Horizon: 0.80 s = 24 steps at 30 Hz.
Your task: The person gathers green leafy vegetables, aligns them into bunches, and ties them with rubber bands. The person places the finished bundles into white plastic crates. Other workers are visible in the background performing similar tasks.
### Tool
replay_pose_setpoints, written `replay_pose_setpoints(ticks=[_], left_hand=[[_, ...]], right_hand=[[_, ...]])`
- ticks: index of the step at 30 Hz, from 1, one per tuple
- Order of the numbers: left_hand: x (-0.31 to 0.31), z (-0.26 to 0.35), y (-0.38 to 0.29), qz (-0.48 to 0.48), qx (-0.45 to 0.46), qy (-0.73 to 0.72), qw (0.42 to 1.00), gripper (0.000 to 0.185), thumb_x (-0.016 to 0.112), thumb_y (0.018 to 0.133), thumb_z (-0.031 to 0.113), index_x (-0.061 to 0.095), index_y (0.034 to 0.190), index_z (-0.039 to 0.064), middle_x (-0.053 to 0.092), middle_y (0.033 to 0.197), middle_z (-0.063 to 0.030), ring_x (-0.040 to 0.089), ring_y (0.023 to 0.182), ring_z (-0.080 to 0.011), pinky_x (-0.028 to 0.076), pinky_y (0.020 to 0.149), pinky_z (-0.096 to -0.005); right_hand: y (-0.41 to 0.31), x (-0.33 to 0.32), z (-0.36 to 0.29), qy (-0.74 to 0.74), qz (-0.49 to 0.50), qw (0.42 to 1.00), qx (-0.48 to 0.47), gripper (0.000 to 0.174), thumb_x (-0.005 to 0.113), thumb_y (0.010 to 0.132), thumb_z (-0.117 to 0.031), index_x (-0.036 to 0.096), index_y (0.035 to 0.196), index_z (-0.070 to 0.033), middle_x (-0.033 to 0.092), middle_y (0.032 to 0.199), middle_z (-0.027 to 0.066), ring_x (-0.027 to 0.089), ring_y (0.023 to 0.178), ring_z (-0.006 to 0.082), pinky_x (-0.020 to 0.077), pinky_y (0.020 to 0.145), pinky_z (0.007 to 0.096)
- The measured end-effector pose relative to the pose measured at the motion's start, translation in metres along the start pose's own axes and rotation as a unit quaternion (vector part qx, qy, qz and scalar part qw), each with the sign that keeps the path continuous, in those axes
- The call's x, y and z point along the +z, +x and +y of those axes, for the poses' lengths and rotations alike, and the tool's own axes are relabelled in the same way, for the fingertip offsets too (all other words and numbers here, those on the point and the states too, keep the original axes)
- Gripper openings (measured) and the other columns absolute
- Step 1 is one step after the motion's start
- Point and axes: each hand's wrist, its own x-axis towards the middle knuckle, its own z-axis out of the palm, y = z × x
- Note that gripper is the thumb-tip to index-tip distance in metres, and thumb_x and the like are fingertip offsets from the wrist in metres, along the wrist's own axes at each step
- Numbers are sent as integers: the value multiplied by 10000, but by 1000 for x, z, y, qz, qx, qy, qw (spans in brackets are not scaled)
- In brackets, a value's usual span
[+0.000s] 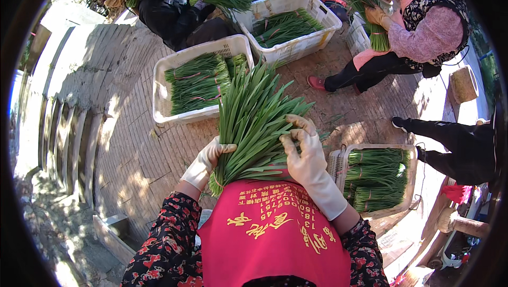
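Observation:
A large bunch of long flat green leaves, apparently Chinese chives [254, 120], fans out in front of my red apron [274, 243], which bears yellow writing. My left hand [208, 160], in a whitish rubber glove, grips the bunch near its stem end, thumb across the leaves. On the right side of the bunch is my right hand [305, 152], gloved the same way, its fingers bent and apart at the outer leaves. Whether it pinches a leaf cannot be told. The stem ends point down towards the apron at the lower left of the bunch.
A white plastic crate [158, 100] of tied bundles stands just ahead, another crate [278, 55] behind it, a third [412, 180] at right. A person in black [170, 17] and a person in a pink apron [420, 29] hold bunches. Someone's dark-trousered legs [436, 136] are at right; steps [71, 144] at left.

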Motion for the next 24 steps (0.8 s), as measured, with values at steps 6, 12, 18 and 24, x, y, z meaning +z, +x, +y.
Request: replay_pose_setpoints(ticks=[6,12,18,24], left_hand=[[7,1,-16,-4,36,-45,998,457,691,895,163,590,1321,31,658,1226,-67,624,1084,-148,535,898,-314],[2,0,-8,-10,46,-25,999,451,688,898,168,596,1317,31,661,1227,-63,627,1082,-148,532,903,-305],[-5,-6,3,23,29,-1,999,460,743,866,230,628,1256,13,700,1126,-75,667,979,-156,556,833,-318],[-11,-9,2,13,4,-16,1000,565,765,832,257,579,1313,24,671,1189,-79,657,1022,-179,552,866,-339]], right_hand=[[16,-40,-7,28,101,987,123,189,744,789,-24,649,952,-31,546,1362,190,552,1222,331,451,993,401],[6,-47,-41,-79,-13,993,-84,164,814,731,-132,704,852,-128,529,1416,132,397,1373,394,232,1135,539],[-6,-4,-17,-193,-136,970,-59,172,734,790,-268,750,930,-168,505,1444,120,303,1416,381,143,1130,589],[-6,8,-5,-156,-129,978,-40,156,751,780,-171,712,911,-96,537,1382,137,392,1370,376,245,1101,604]])
